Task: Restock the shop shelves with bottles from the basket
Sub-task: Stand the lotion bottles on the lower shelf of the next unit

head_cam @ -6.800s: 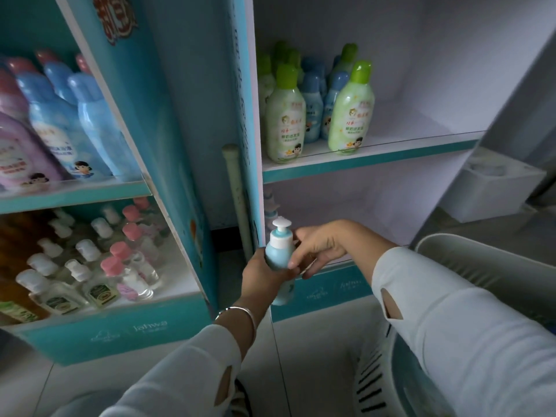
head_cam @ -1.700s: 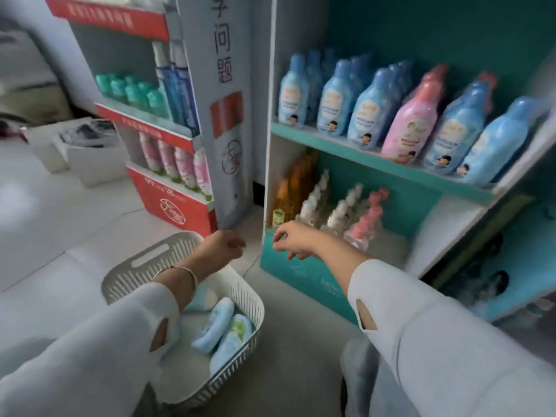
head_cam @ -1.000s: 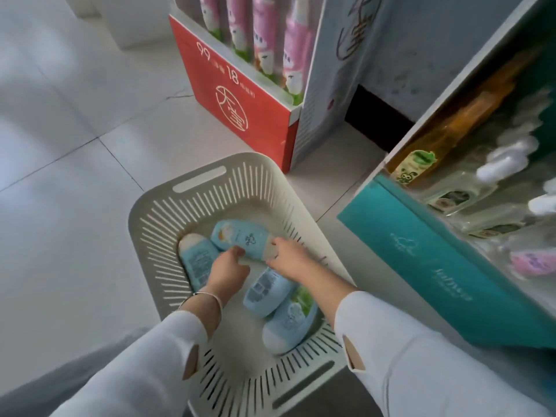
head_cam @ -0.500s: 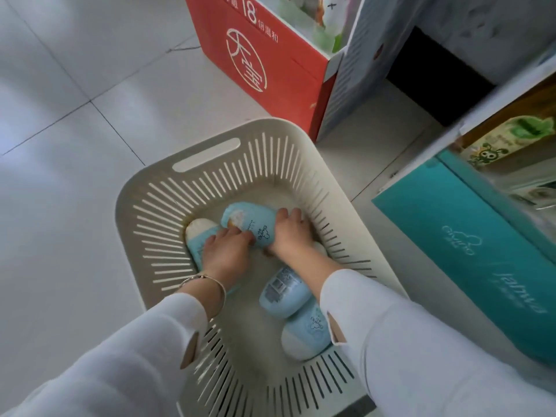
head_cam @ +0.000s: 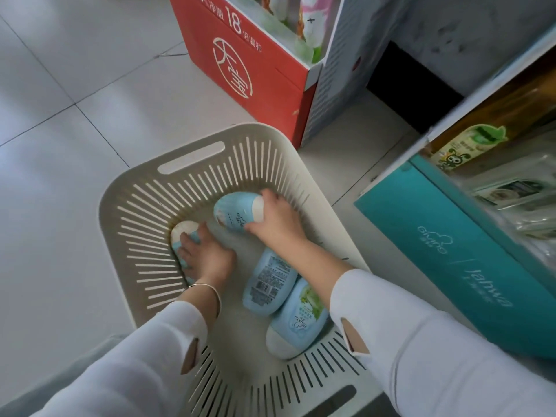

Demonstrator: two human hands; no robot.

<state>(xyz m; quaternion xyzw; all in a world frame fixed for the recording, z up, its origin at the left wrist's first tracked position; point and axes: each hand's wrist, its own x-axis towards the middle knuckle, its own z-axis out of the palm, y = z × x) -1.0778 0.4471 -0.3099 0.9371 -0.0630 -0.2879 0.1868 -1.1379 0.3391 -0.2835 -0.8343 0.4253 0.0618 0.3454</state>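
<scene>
The tiled floor [head_cam: 75, 100] carries a teal shelf [head_cam: 451, 251] on the right, a red display box [head_cam: 255, 64] at the far side and a cream slotted basket [head_cam: 135, 221] near. Four blue bottles lie flat inside it. The far bottle [head_cam: 234, 215] lies left to right, with its white cap to the right, and the right hand [head_cam: 276, 224] grips that end. The left bottle [head_cam: 184, 229] runs near to far with its cap far, and the left hand [head_cam: 207, 257] curls over it. The middle bottle [head_cam: 267, 284] lies back label up with its cap hidden. The near bottle [head_cam: 301, 320] points its cap near.
</scene>
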